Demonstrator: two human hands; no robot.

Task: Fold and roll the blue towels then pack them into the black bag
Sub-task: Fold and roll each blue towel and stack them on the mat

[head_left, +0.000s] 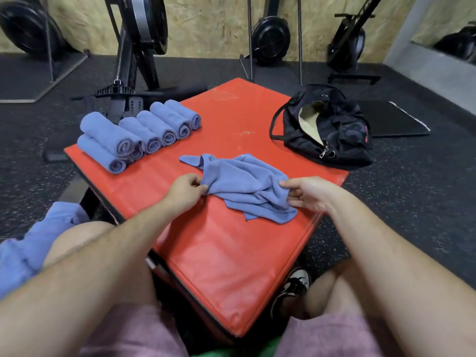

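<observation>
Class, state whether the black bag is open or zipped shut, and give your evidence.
Open: the bag gapes at the top, showing its pale lining inside.

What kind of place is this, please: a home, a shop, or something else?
Most likely a gym: exercise machines with round flywheels stand along the wall, the floor is a black speckled rubber floor, and the work surface is a red padded box.

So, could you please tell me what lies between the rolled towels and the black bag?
Only bare red mat lies between rolled towels and bag, seen in the head view.
</observation>
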